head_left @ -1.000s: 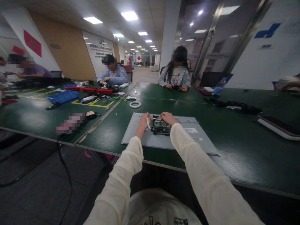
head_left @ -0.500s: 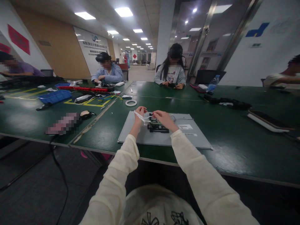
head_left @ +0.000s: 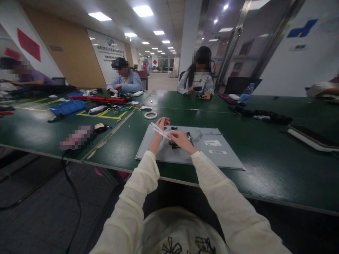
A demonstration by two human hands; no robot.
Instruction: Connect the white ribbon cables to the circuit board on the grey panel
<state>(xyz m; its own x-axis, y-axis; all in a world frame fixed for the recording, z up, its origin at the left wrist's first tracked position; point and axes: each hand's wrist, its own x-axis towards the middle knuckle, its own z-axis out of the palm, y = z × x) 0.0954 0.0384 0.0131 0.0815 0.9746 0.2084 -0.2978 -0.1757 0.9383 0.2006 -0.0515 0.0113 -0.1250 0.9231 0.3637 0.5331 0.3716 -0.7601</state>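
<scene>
White strips (head_left: 162, 132) lie across the wrist of my left hand (head_left: 161, 127), whose fingers are curled above the grey panel's left part. My right hand (head_left: 180, 139) pinches the right end of the strips between thumb and fingers. Beneath and behind my right hand is a small dark device (head_left: 175, 145), mostly covered by it. The device rests on a flat grey panel (head_left: 197, 161) that bears white labels (head_left: 212, 143). A thin pale cable (head_left: 197, 134) loops on the panel to the right of the device.
A white ring (head_left: 150, 115) lies beyond the panel. On the left are a blue tray (head_left: 67, 107), red strips (head_left: 97, 99) and a pink item (head_left: 77, 137). Several people sit around the green table (head_left: 116, 141); a bottle (head_left: 246, 93) stands at back right.
My right hand has moved down and left onto the strips, closer to my left wrist. The view has shifted slightly. The person across now holds up a dark item.
</scene>
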